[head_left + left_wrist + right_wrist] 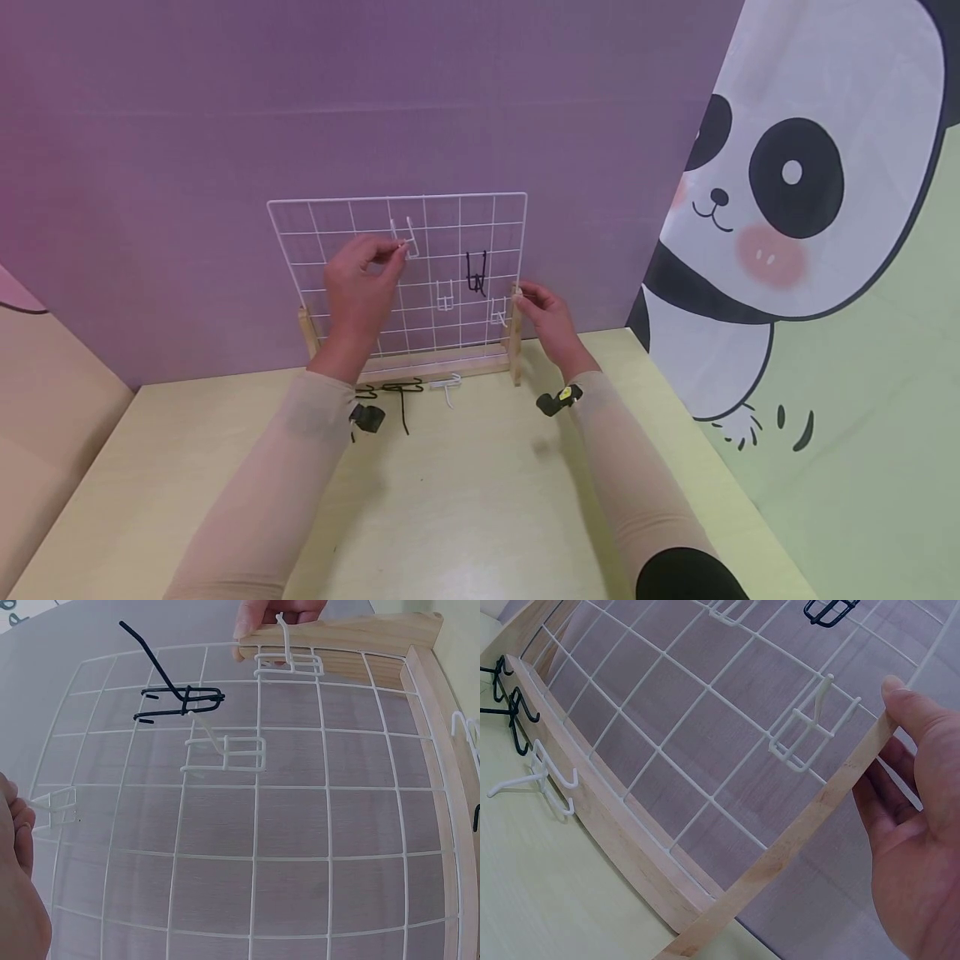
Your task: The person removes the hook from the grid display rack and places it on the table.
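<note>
A white wire grid panel point(397, 197) stands upright in a wooden base. My left hand point(360, 287) pinches a white wire hook point(412, 243) by its prong against the panel's upper middle. In the left wrist view, that hand point(19, 877) shows only partly at the left edge. My right hand point(553, 323) grips the top of the right wooden post point(810, 814), thumb on the near side and fingers behind. Hanging on the grid are a black hook point(476, 273) and two white hooks, one near the middle point(225, 754) and one beside the post point(806, 731).
Loose hooks lie along the base's front: a white hook point(540, 778), a black hook point(402, 387) and another black hook point(366, 392) partly hidden by my left wrist. Behind the rack hangs a purple backdrop point(375, 100); a panda picture point(795, 333) covers the right side.
</note>
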Tool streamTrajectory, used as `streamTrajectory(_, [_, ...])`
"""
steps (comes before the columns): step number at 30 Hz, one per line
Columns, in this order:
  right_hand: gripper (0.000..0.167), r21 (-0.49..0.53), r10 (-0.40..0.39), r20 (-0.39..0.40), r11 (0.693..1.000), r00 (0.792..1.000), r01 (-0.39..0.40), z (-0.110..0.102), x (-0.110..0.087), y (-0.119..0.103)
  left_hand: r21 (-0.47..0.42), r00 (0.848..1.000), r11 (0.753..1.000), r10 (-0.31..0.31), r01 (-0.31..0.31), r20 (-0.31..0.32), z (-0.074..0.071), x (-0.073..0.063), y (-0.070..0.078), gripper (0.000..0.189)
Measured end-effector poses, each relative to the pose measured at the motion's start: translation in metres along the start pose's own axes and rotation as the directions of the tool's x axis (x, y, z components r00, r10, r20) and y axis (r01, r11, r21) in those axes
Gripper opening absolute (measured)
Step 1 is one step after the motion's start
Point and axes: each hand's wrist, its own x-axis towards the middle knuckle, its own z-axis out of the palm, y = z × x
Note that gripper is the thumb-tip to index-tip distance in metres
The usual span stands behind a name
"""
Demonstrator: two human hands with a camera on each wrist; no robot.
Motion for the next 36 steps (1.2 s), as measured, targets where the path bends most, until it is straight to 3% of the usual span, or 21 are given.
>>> streamTrajectory(10, [0.038,0.009,0.000,-0.005,1.000,1.000,0.000,0.000,0.000,0.000,-0.029,1.000,0.999,0.012,-0.012,0.013,-0.009,-0.006,0.005,0.004])
streamTrajectory(16, [0.037,0.004,-0.002,-0.003,1.000,1.000,0.002,0.000,-0.001,0.000,-0.014,0.999,0.999,0.041,-0.041,0.011,-0.013,-0.011,0.001,0.004])
streamTrajectory(25, [0.037,0.019,-0.009,-0.002,1.000,1.000,0.009,0.001,0.000,0.001,-0.013,1.000,1.000,0.015,-0.015,0.019,-0.017,-0.021,-0.001,0.004])
streamTrajectory(36, [0.037,0.027,0.006,-0.001,1.000,1.000,-0.006,0.000,0.001,0.002,-0.008,0.998,0.999,0.042,-0.041,0.046,-0.020,-0.037,-0.004,0.003])
